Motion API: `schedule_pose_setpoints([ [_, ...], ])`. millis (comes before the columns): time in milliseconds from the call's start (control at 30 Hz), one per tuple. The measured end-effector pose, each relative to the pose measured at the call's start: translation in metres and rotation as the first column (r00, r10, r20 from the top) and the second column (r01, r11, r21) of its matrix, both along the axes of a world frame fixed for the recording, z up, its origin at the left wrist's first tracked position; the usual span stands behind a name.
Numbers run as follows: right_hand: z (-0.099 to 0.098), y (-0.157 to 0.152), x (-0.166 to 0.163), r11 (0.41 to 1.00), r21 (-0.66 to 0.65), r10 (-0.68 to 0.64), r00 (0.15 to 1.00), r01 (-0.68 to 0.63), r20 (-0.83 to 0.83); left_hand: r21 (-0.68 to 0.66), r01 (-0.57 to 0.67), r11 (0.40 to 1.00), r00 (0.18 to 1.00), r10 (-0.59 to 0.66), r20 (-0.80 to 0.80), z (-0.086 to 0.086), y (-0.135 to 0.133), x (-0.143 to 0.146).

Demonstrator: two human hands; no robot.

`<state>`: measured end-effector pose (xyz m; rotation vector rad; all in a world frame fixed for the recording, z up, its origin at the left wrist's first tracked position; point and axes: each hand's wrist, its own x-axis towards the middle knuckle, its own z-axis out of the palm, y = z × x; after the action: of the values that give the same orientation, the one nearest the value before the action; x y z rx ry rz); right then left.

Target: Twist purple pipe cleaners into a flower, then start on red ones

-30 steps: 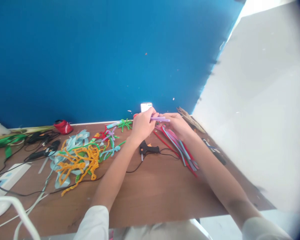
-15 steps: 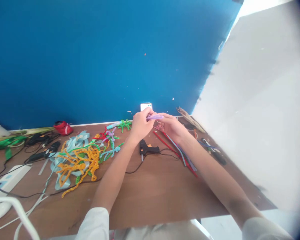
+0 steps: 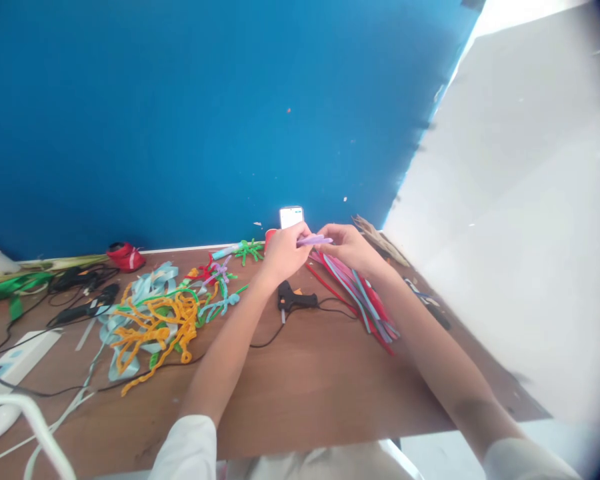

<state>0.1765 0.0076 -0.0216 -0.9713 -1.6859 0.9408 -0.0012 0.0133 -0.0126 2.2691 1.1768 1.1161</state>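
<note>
As left hand (image 3: pixel 283 253) and right hand (image 3: pixel 349 248) pinch, purple stem (image 3: pixel 316 240) level, crosswise

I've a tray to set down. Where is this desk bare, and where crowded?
Bare wood runs from the glue gun to the near edge of the table, between the forearms. Crowded: orange pipe cleaners and cables to the left; coloured strips under the right hand, which shares a purple strip with the left hand.

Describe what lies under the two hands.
The left hand and right hand pinch a purple strip. Under the right, coloured strips fan across the table; near the left, a glue gun. The hand covers the strips' far ends.
</note>
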Motion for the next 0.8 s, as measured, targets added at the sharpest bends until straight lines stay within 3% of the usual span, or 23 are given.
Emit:
schedule_pose_setpoints([
  [100,0.001,0.001,0.005,0.989,0.147,-0.066,0.969,0.031,0.24,-0.002,0.005,1.0,0.998,-0.005,-0.063,-0.002,0.0,0.001],
  [200,0.001,0.0,0.005,0.956,0.292,-0.156,0.914,0.043,0.375,0.019,0.005,1.0,0.995,-0.003,-0.096,-0.003,0.001,0.002],
  [400,-0.003,-0.004,-0.005,0.902,0.4,-0.302,0.901,0.164,0.311,0.003,0.031,1.0,1.0,-0.031,0.002,-0.002,0.0,0.005],
  [500,-0.005,-0.005,-0.009,0.94,0.291,-0.239,0.952,0.178,0.191,-0.003,0.039,0.999,0.996,-0.038,0.079,-0.001,-0.003,0.007],
  [600,-0.005,-0.006,-0.012,0.992,0.044,-0.118,0.993,0.118,0.0,-0.004,0.04,0.999,0.992,-0.04,0.123,0.001,-0.005,0.007],
  [700,0.0,-0.008,-0.012,0.989,-0.145,-0.042,0.99,0.022,-0.138,-0.021,0.046,0.999,0.991,-0.043,0.128,0.002,-0.004,0.004],
  [800,0.005,-0.009,-0.013,0.971,-0.237,-0.036,0.975,-0.017,-0.218,-0.013,0.033,0.999,0.993,-0.031,0.116,0.003,-0.001,0.0],
])
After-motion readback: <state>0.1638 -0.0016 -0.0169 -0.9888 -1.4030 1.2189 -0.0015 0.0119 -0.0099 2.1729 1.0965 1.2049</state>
